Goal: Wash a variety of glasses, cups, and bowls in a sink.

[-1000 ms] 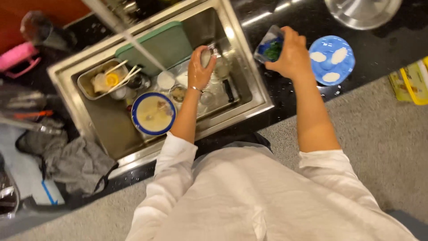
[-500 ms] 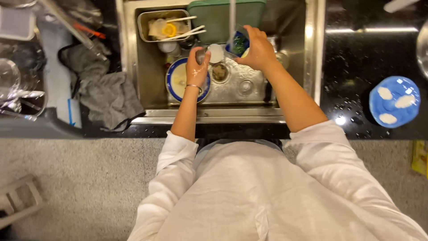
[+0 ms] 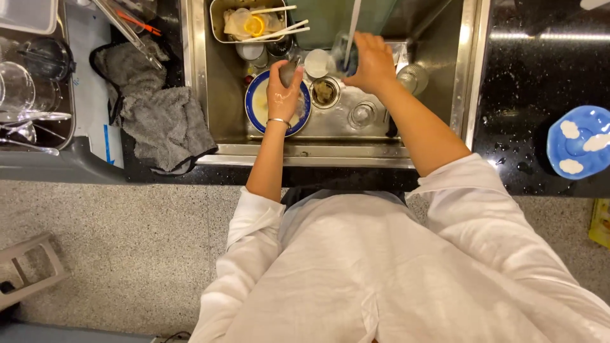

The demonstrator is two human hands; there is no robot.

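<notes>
I stand at a steel sink (image 3: 210, 70), both arms reaching into it. My left hand (image 3: 283, 94) is closed around a small grey object, held over a blue-rimmed plate (image 3: 255, 105) on the sink floor. My right hand (image 3: 371, 62) grips a clear glass (image 3: 340, 58) with something dark blue-green in it, right beside the tap's spout (image 3: 353, 25). A small white cup (image 3: 316, 63) and the drain strainer (image 3: 325, 93) lie between my hands.
A metal tray (image 3: 218, 25) with chopsticks and scraps sits at the sink's back. Two empty glasses (image 3: 362, 115) lie in the basin. A grey cloth (image 3: 159, 121) lies left of the sink, a drying rack (image 3: 32, 95) beyond it. A blue plate (image 3: 581, 141) rests on the black counter, right.
My right hand carried the glass from the counter near the blue plate into the sink, under the tap. My left hand stayed over the blue-rimmed plate. My view swung to face the sink squarely.
</notes>
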